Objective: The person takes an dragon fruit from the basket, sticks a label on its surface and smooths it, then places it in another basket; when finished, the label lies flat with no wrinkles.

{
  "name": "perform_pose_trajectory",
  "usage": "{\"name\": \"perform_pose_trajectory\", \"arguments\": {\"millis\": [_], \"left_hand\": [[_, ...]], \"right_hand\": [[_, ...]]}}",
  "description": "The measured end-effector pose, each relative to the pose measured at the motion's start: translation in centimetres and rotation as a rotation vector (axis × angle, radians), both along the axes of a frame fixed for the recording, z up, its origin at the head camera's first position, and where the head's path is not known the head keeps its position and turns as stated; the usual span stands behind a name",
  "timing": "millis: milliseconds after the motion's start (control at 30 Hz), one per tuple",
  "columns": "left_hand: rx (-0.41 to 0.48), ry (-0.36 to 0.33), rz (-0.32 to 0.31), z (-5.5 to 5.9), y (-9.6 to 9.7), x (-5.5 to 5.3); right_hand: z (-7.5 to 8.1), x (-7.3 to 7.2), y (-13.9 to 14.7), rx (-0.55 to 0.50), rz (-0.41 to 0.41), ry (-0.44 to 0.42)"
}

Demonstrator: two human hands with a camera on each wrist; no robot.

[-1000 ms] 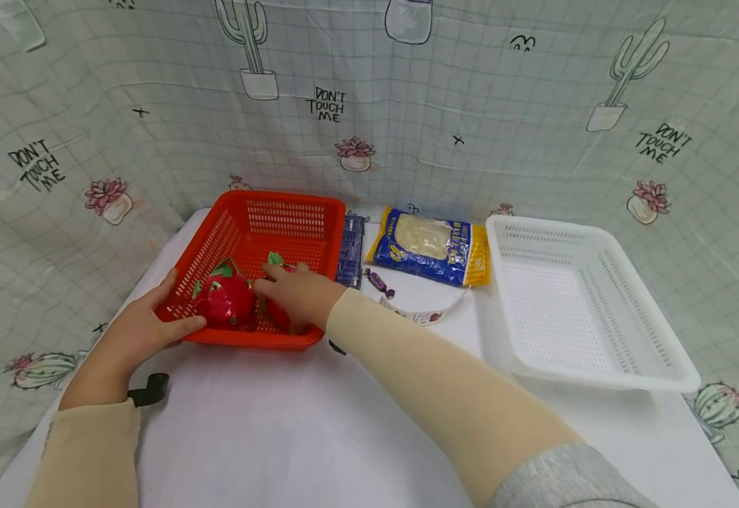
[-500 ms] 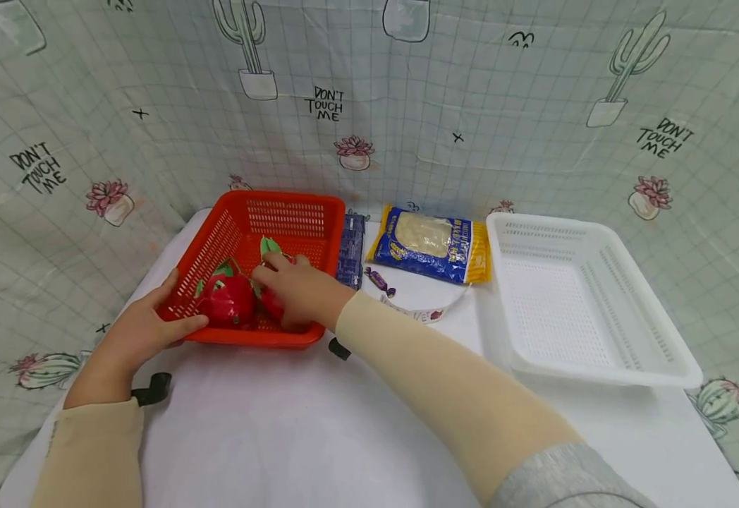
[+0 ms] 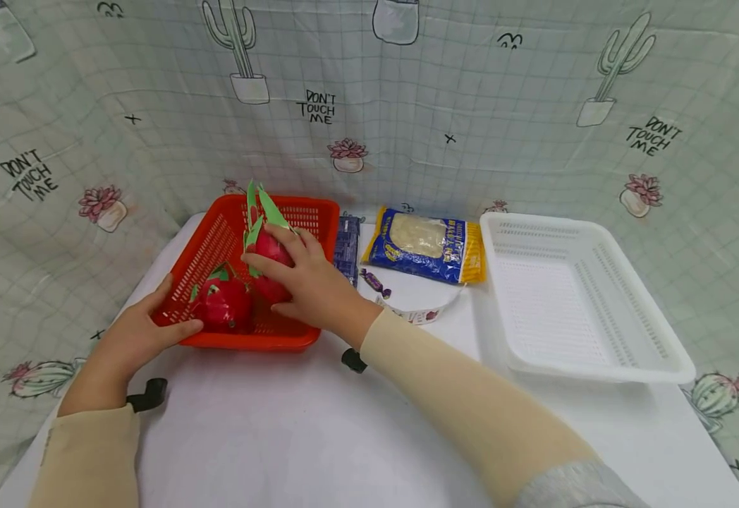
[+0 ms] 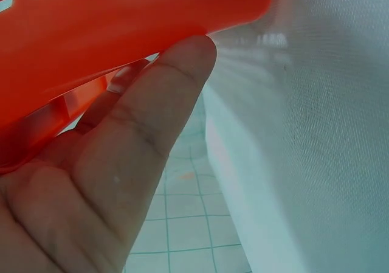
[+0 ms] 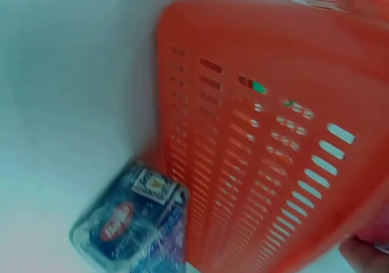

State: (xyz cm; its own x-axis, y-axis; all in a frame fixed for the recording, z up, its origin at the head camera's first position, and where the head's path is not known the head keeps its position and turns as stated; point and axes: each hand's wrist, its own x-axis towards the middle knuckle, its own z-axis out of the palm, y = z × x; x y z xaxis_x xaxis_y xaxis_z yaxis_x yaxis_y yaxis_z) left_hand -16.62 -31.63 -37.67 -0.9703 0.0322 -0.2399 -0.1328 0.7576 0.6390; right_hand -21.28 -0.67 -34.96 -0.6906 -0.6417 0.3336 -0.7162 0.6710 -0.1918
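A red plastic basket (image 3: 252,343) stands at the left of the table. My left hand (image 3: 125,346) grips its near left corner, thumb along the front side and fingers against the left side. In the left wrist view the thumb (image 4: 158,96) presses up under the rim. My right hand (image 3: 315,282) holds a pink dragon fruit (image 3: 272,248) with long green leaf tips, tilted and raised above the basket floor. Another dragon fruit (image 3: 222,305) lies in the near left part of the basket. Just a sliver of the held fruit shows at the right wrist view's edge.
A white plastic basket (image 3: 604,374) stands at the right. Between the baskets lie a blue and yellow food bag (image 3: 420,243), a purple-wrapped candy (image 3: 376,282), a curled printed strip (image 3: 417,316) and a dark blue packet (image 3: 347,248) against the red basket. A patterned cloth hangs behind.
My right hand has lifted the dragon fruit from the basket floor and tilted it, its leaves now rising past the far rim. The left hand keeps its place on the basket corner.
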Motion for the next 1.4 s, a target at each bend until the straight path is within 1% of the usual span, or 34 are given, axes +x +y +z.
{"name": "perform_pose_trajectory", "arguments": {"millis": [133, 200, 300, 433, 500, 600, 767, 933, 1067, 1267, 1400], "left_hand": [[0.007, 0.001, 0.007, 0.1, 0.0, 0.1], [0.009, -0.002, 0.007, 0.2, 0.0, 0.2], [0.005, -0.011, 0.007, 0.1, 0.0, 0.2], [0.000, -0.012, 0.002, 0.0, 0.0, 0.2], [0.001, -0.009, 0.000, 0.0, 0.0, 0.2], [0.002, -0.013, -0.004, 0.0, 0.0, 0.3], [0.019, -0.035, 0.000, -0.2, -0.2, 0.5], [0.023, -0.025, 0.001, -0.2, -0.2, 0.6], [0.023, -0.023, -0.001, -0.3, -0.1, 0.6], [0.019, -0.025, -0.003, -0.3, 0.0, 0.5], [0.014, -0.016, -0.002, -0.2, 0.1, 0.3]], "right_hand": [[0.7, 0.8, 1.4, -0.102, 0.001, 0.095], [1.1, 1.2, 2.2, -0.148, -0.009, 0.119], [1.5, 1.9, 3.7, -0.206, -0.014, 0.145], [1.5, 3.4, 6.0, -0.275, -0.038, 0.163], [1.4, 4.1, 7.3, -0.301, -0.065, 0.167], [1.3, 5.2, 9.3, -0.319, -0.131, 0.168], [1.4, 7.0, 12.2, -0.312, -0.268, 0.116], [1.5, 8.3, 14.3, -0.318, -0.384, 0.063], [1.7, 9.4, 15.6, -0.292, -0.473, 0.000], [1.7, 11.6, 17.2, -0.212, -0.577, -0.140], [1.4, 12.8, 17.9, -0.178, -0.620, -0.202]]}}
